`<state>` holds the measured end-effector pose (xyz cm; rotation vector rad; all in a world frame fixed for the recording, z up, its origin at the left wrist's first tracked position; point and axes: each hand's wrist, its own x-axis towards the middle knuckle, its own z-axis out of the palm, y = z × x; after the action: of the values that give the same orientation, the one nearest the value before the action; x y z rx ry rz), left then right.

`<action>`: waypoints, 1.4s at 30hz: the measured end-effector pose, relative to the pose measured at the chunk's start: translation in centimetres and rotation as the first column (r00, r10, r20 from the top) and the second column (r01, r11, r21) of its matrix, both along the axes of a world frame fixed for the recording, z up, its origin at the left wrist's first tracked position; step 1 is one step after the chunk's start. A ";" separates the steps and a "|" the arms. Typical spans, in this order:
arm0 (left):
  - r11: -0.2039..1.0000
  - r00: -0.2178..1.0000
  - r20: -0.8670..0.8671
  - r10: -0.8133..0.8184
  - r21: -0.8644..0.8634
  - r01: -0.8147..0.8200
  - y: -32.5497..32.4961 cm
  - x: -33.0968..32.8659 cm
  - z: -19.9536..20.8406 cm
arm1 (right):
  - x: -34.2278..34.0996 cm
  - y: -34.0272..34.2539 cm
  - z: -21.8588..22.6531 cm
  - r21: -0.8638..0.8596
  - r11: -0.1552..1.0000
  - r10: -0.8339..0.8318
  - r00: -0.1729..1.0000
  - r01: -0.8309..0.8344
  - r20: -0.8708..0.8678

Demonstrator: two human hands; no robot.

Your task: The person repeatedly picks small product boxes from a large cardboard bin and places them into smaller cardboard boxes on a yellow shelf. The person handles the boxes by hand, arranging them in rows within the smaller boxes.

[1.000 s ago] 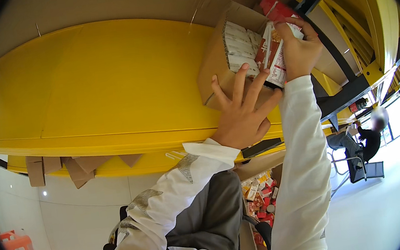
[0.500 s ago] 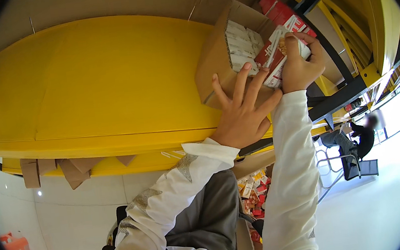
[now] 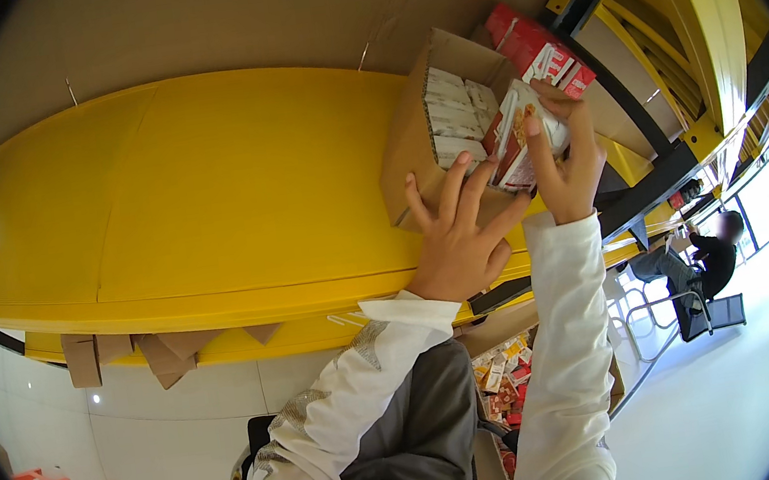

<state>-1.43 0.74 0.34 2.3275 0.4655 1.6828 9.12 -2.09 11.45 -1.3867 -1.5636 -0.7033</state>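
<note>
An open brown cardboard carton [image 3: 411,174] stands at the right end of the yellow shelf. Inside it, on the left, several white boxes [image 3: 453,121] are packed in rows. At its right side a red and white box [image 3: 509,140] with a food picture is tilted, partly in the carton. My right hand [image 3: 571,160] grips this box by its right side with bent fingers. My left hand [image 3: 458,241] is spread open over the carton's near wall, its fingertips by the rim and the box's lower left corner. The box's underside is hidden.
Behind the carton lies a red box [image 3: 529,45] beside a black shelf post [image 3: 620,86]. The yellow shelf [image 3: 235,191] runs left. Below are hanging cardboard flaps [image 3: 163,355] and a carton of small packets [image 3: 507,378]. A person [image 3: 708,258] sits at the far right.
My right hand has shifted its fingers on the box, and the box has tipped more upright, nearer the white boxes. My left hand stays spread at the carton. The view has tilted slightly.
</note>
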 end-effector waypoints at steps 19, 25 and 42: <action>1.000 1.000 0.022 0.005 0.011 -0.005 -0.4 0.1 0.2 | 1.0 -3.0 -1.1 -0.108 0.987 -0.060 0.906 0.116 0.420; 0.999 1.000 0.010 0.022 0.030 -0.022 -0.3 -0.2 0.4 | 1.0 -3.1 -1.1 -0.131 0.983 -0.064 0.906 0.130 0.419; 0.985 0.961 0.214 -0.173 0.061 0.164 0.4 -1.2 0.4 | 1.3 -4.0 -2.4 -0.158 0.982 -0.033 0.926 0.100 0.377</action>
<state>-2.65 1.19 0.74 2.1086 0.1847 1.8520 10.41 -6.10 9.06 -1.5031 -1.9208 -0.9324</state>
